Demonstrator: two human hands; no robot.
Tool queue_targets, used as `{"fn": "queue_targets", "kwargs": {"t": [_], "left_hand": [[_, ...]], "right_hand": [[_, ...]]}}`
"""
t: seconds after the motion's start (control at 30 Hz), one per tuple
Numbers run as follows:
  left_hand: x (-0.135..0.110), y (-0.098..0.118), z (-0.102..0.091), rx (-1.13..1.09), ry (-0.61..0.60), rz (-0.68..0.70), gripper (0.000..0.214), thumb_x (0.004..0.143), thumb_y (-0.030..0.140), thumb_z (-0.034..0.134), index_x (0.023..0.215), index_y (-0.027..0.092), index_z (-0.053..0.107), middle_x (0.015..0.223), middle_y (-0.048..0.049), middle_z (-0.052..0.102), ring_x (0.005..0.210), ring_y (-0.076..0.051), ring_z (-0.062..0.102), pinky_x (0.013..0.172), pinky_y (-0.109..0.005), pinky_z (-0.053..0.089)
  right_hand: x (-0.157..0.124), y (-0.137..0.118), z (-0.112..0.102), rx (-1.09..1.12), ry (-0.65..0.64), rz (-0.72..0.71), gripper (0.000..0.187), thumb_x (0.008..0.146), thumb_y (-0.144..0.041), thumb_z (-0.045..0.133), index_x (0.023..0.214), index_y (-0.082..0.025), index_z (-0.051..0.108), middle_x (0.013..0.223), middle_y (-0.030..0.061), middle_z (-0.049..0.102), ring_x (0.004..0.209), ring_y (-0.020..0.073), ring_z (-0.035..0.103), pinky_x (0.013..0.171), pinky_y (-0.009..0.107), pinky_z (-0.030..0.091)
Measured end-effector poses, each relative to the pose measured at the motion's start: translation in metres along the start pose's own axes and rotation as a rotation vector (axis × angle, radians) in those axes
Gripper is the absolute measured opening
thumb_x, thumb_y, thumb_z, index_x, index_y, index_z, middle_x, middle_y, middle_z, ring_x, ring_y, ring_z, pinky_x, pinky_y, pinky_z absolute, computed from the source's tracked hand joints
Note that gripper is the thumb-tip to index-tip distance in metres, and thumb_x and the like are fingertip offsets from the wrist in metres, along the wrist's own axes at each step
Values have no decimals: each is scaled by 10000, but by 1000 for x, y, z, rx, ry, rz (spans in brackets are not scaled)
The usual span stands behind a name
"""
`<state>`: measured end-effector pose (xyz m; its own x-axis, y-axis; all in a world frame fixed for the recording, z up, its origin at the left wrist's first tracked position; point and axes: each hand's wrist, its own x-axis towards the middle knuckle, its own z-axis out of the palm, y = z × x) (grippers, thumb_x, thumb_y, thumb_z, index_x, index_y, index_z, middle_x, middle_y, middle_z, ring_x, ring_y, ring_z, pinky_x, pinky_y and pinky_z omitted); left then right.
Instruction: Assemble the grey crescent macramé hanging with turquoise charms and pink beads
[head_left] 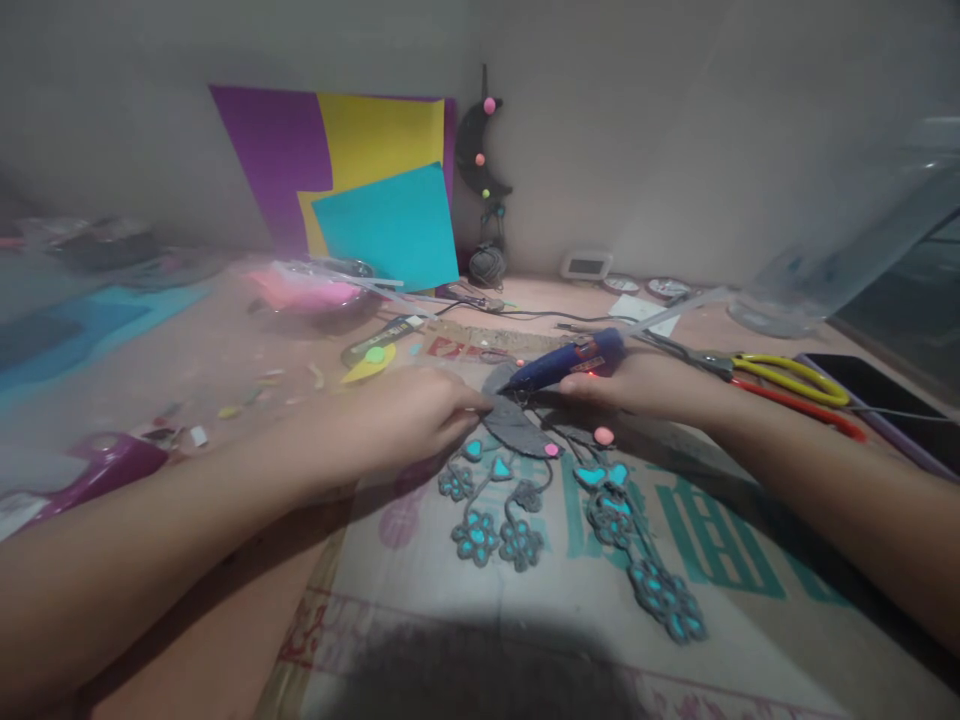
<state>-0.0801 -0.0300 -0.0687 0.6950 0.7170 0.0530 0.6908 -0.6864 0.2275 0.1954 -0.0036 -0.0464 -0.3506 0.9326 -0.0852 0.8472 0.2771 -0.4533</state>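
Note:
My right hand is wrapped round a blue glue gun whose tip points left at a dark grey crescent-shaped felt piece on the mat. My left hand presses its closed fingers on the left end of that crescent. Small pink pompoms sit on the piece. Below it hang grey cords with teal and grey hearts and paw shapes, laid flat on a printed cardboard sheet.
Coloured sheets of purple, yellow and teal lean on the back wall beside a finished black moon hanging. Yellow-handled scissors and a dark phone lie at right. A pink bowl and purple tool sit at left.

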Motion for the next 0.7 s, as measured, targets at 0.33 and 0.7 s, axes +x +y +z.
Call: {"fn": "queue_targets", "kwargs": {"t": [0.33, 0.7], "left_hand": [[0, 4, -2, -1, -18, 8, 336, 942, 280, 462, 1163, 345, 706, 1019, -2, 768, 813, -185, 708, 697, -272, 481], [0, 1, -1, -7, 0, 15, 319, 926, 286, 488, 1135, 328, 726, 956, -13, 774, 781, -182, 701, 699, -261, 485]], "right_hand": [[2, 2, 0, 19, 20, -16, 343, 768, -569, 647, 856, -247, 724, 800, 13, 734, 737, 211, 664, 616, 276, 474], [-3, -2, -6, 45, -97, -27, 369, 795, -569, 615, 884, -226, 718, 731, 10, 715, 621, 173, 639, 568, 264, 464]]}}
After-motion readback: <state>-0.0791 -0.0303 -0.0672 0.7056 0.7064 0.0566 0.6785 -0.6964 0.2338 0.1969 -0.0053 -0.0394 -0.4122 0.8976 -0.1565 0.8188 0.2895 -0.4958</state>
